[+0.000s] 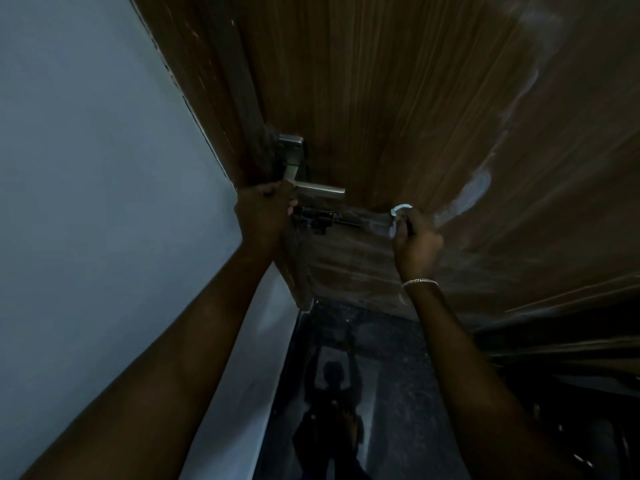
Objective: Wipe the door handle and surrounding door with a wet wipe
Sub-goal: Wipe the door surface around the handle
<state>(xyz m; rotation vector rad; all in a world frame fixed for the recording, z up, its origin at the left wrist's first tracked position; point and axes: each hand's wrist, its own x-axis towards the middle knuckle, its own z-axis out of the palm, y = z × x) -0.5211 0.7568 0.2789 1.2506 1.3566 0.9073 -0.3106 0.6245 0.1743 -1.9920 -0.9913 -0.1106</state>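
A brown wooden door (398,98) fills the upper middle and right of the head view. Its silver lever handle (320,191) sticks out to the right from a metal plate (292,150). My left hand (265,214) grips the door's edge just left of and below the handle. My right hand (414,239) holds a crumpled white wet wipe (399,213) against the door, right of a dark sliding bolt (320,221). Pale streaks (474,192) lie on the wood to the right of the wipe.
A pale blue-grey wall (104,150) takes up the left side. Below the door a dark glossy floor (391,393) reflects a person with raised arms. Dark shapes fill the lower right corner. A chain bracelet (419,282) sits on my right wrist.
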